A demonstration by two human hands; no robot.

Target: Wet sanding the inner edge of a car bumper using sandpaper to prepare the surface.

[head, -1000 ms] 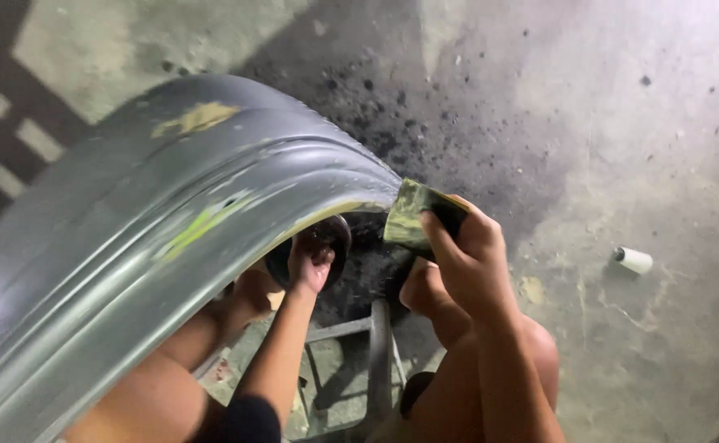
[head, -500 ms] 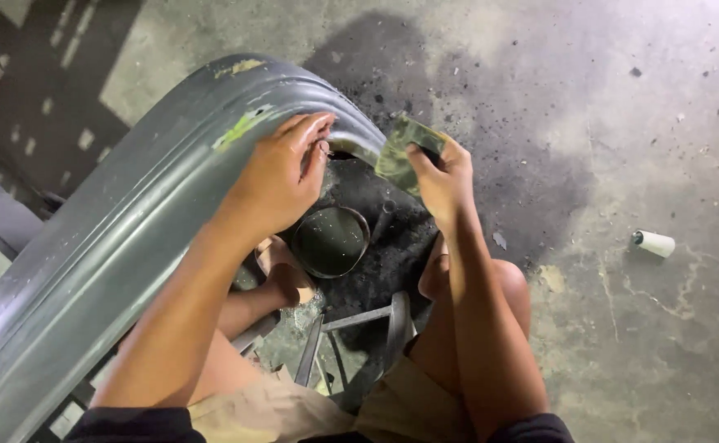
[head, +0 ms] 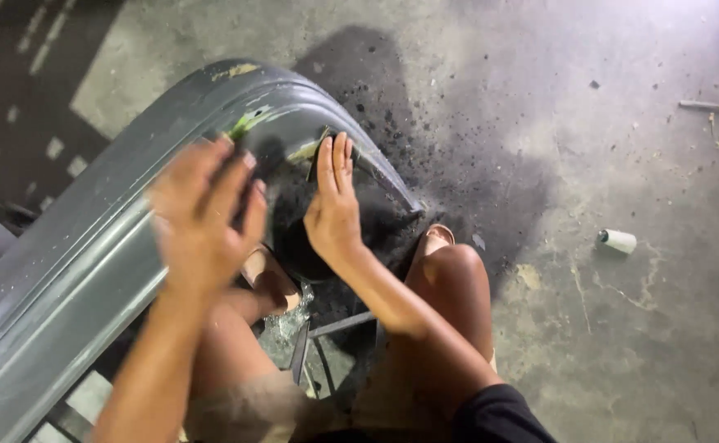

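Grey-painted sheet metal, a long curved car body panel (head: 89, 271) with ridged contours, arches over the person's knees and looks stiff yet springy, light for its size but awkward, with thin edges that could cut; I judge it best gripped along the rolled rim rather than the smooth crown, where the paint seems slick. The right hand (head: 333, 205) lies flat on the panel's far end, fingers (head: 335, 160) straight and together, pressing what may be a small abrasive pad under the fingertips, though I cannot tell for sure. The left hand (head: 203, 221) is blurred, fingers spread and loose, holding nothing visible, just above the panel's crown. Below the fingers a metal stand (head: 335, 336) and bare knees crowd the space. Well off to the right, a small white roll (head: 618, 240) lies on the stained concrete floor (head: 622, 123).
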